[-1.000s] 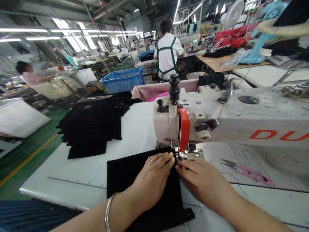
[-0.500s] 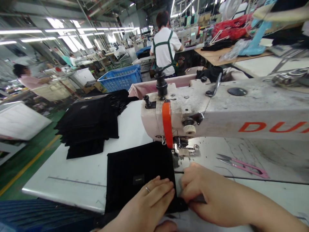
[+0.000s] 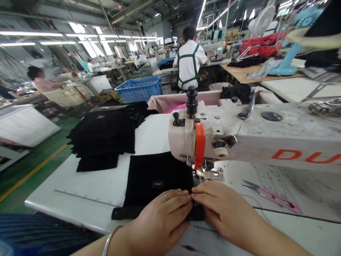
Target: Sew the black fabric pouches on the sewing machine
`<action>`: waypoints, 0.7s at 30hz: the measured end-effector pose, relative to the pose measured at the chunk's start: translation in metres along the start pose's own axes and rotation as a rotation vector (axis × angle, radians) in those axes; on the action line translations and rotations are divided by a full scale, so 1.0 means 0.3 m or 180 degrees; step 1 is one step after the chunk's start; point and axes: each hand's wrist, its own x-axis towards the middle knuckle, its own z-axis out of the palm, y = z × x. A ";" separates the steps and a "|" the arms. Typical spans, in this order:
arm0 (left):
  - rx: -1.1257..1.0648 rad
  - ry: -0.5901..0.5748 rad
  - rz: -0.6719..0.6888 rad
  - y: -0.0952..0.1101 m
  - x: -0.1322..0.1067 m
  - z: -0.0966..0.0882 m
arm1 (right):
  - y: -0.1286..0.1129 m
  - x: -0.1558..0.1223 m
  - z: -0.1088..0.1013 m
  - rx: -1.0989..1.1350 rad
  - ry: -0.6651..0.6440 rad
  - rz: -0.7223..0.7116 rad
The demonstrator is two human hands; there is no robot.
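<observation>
A black fabric panel [image 3: 149,174] with a small dark label [image 3: 157,184] lies on the machine table, its right edge at the presser foot [image 3: 209,174] of the sewing machine [image 3: 183,135]. My left hand [image 3: 167,213], wearing a ring and a bracelet, rests flat on the panel's near right part with fingers stretched out. At the right edge my right hand [image 3: 221,206] has its fingers pressed together on the fabric; the fingertips of both hands nearly meet. A black strip [image 3: 124,213] runs along the panel's near edge, partly under my hands.
Pink thread snips [image 3: 277,199] lie right of the needle area. A stack of black fabric pieces [image 3: 103,131] sits at the table's left back. Beyond are a pink-lined bin [image 3: 160,102], a blue crate [image 3: 140,89] and a person in a white shirt [image 3: 188,60].
The panel has turned slightly and moved farther from me, its near strip now showing. My right hand has come left to the panel's edge, close to my left hand. The view has shifted slightly.
</observation>
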 end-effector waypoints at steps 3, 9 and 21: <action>-0.0176 -0.0087 0.0065 -0.049 0.021 -0.003 | 0.012 0.004 0.010 -0.0103 0.0129 0.0005; -0.0214 -0.0074 0.0255 -0.143 0.073 0.004 | 0.038 0.011 0.020 -0.0227 0.0138 0.0134; -0.0139 0.0222 0.0474 -0.275 0.128 0.021 | 0.052 0.021 0.022 -0.0686 0.0499 0.0406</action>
